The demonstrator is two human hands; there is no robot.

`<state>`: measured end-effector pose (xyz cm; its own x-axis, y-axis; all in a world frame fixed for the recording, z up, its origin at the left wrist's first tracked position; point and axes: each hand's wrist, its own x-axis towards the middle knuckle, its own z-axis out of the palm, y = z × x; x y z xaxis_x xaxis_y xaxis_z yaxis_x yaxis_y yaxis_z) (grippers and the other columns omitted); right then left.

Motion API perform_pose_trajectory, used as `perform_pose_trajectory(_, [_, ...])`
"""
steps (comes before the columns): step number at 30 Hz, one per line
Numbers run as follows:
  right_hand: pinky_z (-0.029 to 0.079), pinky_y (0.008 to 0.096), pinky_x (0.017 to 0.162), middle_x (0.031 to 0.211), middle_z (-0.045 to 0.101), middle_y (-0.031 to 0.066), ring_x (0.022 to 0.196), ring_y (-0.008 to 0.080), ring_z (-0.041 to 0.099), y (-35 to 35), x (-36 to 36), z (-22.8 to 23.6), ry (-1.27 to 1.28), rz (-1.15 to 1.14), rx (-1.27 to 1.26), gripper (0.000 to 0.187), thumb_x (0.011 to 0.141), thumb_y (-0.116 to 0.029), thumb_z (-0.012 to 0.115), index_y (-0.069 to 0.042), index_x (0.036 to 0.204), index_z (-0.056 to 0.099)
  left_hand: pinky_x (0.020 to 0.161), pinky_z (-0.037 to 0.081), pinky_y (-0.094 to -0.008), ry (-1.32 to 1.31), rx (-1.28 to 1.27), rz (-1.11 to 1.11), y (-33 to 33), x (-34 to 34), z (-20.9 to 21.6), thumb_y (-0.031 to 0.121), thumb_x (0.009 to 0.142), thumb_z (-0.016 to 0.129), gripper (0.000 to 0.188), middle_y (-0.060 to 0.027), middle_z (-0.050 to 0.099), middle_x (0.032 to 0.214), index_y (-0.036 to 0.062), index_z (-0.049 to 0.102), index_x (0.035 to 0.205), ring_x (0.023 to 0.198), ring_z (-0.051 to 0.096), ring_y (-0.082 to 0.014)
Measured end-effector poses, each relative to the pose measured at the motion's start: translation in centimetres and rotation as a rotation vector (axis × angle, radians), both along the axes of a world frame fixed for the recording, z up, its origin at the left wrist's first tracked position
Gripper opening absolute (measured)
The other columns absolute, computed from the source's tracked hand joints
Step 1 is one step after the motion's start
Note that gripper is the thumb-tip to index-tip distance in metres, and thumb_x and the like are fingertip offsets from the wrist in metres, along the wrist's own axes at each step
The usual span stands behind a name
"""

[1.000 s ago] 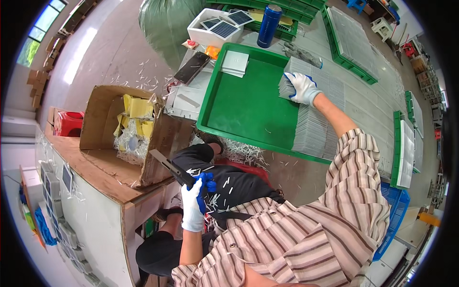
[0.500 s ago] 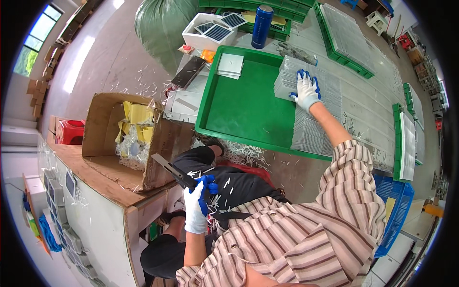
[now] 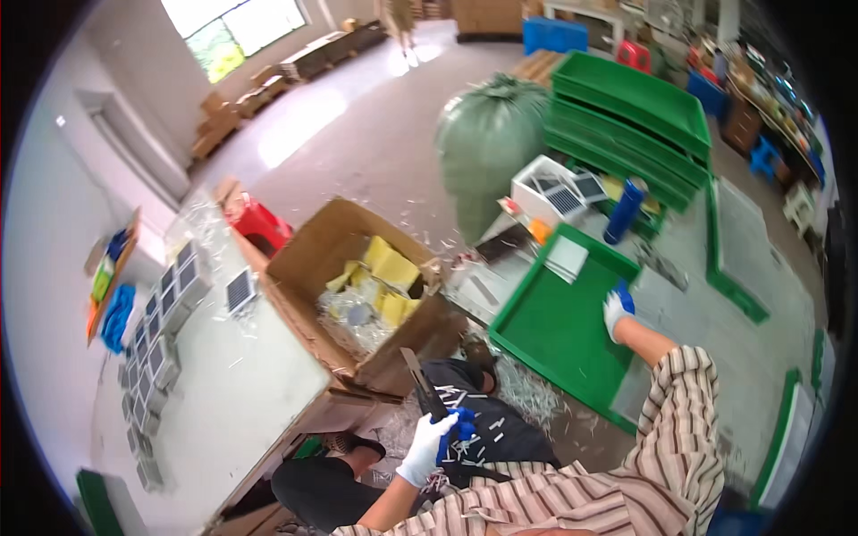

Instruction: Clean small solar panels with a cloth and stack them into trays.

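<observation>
My left hand (image 3: 433, 445), in a white glove with blue fingertips, is closed around the black handle of a utility knife (image 3: 422, 386), its blade pointing up and away over my lap. My right hand (image 3: 618, 313), gloved likewise, rests at the near-left edge of a stack of thin grey panels (image 3: 663, 313). Its fingers are blurred, so I cannot tell whether they grip a panel. The stack lies along the right side of a green tray (image 3: 559, 335). A few white squares (image 3: 567, 258) lie at that tray's far end.
Left of the tray stands a cardboard box (image 3: 299, 255) with yellow and clear scraps. Small solar panels (image 3: 161, 339) line the left bench (image 3: 241, 375). Beyond the tray are a blue bottle (image 3: 625, 211), a white foam box (image 3: 542, 179), stacked green crates (image 3: 626, 125) and a green sack (image 3: 492, 134).
The view has swung left, bringing the left bench and the cardboard box nearer the middle. The knife stays in my left hand; my right hand's spread fingers now look drawn together.
</observation>
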<state>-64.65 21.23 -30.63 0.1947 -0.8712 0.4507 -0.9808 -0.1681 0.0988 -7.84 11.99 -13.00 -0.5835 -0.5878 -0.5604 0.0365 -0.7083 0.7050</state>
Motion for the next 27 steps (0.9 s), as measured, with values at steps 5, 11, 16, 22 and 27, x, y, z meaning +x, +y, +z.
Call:
perform_pose_trajectory(5, [0.013, 0.0621, 0.108, 0.146, 0.037, 0.0140, 0.135, 0.0297, 0.032, -11.6, 4.8, 3.9, 0.225, -0.011, 0.264, 0.055, 0.090, -0.032, 0.044, -0.008, 0.139, 0.041, 0.074, 0.053, -0.0300, -0.033, -0.039, 0.096, 0.5, 2.5, 2.3, 0.018, 0.091, 0.059, 0.034, -0.0116, 0.067, 0.095, -0.0071, 0.059, 0.112, 0.082, 0.065, -0.0190])
perform_pose_trajectory(11, [0.021, 0.0623, 0.104, 0.143, 0.042, 0.0110, 0.132, 0.0303, 0.038, -11.2, 7.6, 10.3, 0.586, -0.346, 0.741, 0.053, 0.091, -0.035, 0.043, -0.011, 0.138, 0.044, 0.079, 0.052, -0.0342, -0.049, 0.004, 0.178, 0.9, 5.1, 2.7, 0.019, 0.092, 0.055, 0.034, -0.0148, 0.066, 0.104, -0.0075, 0.058, 0.113, 0.087, 0.065, -0.0222])
perform_pose_trajectory(16, [0.027, 0.0624, 0.101, 0.141, 0.046, 0.0085, 0.129, 0.0308, 0.042, -7.2, 9.3, 14.0, 0.839, -0.689, 1.184, 0.052, 0.092, -0.037, 0.041, -0.014, 0.137, 0.047, 0.080, 0.052, -0.0361, -0.046, 0.010, 0.177, 1.7, 6.3, 2.3, 0.019, 0.093, 0.053, 0.034, -0.0165, 0.065, 0.106, -0.0079, 0.057, 0.114, 0.088, 0.064, -0.0236])
perform_pose_trajectory(22, [0.023, 0.0570, 0.105, 0.144, 0.040, 0.0104, 0.132, 0.0328, 0.036, -7.1, 7.5, 11.6, 0.656, -0.807, 1.174, 0.072, 0.083, -0.056, 0.048, -0.012, 0.140, 0.042, 0.075, 0.052, -0.0301, -0.057, -0.087, 0.222, 3.0, 6.3, 4.3, 0.017, 0.092, 0.054, 0.032, -0.0120, 0.067, 0.095, -0.0083, 0.060, 0.111, 0.082, 0.065, -0.0200])
perform_pose_trajectory(27, [0.012, 0.0530, 0.113, 0.152, 0.022, 0.0172, 0.140, 0.0363, 0.019, -4.1, 6.9, 15.2, 0.158, -0.812, 0.900, 0.093, 0.075, -0.058, 0.060, -0.005, 0.145, 0.027, 0.072, 0.054, -0.0323, 0.005, 0.029, 0.295, 5.3, 8.4, 3.3, 0.018, 0.093, 0.050, 0.031, -0.0111, 0.067, 0.091, -0.0062, 0.061, 0.110, 0.080, 0.065, -0.0205])
